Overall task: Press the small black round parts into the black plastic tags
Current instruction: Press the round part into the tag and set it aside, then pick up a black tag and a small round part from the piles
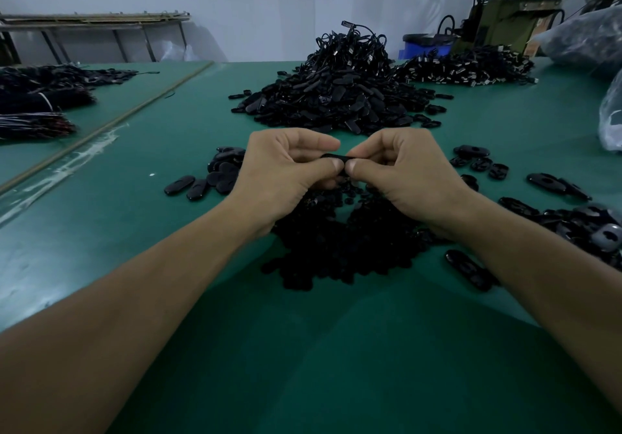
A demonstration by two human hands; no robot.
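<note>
Fingers (316, 142) of both hands curl tight round one flat black plastic tag (331, 156). I see the left hand (286, 172) and the right hand (404, 171) pinching it between them, thumb tips nearly touching, just above a dark heap of small black round parts (336, 252) on the green table mat (303, 349). Beyond the hands rises a tall pile of black oval tags (336, 97).
</note>
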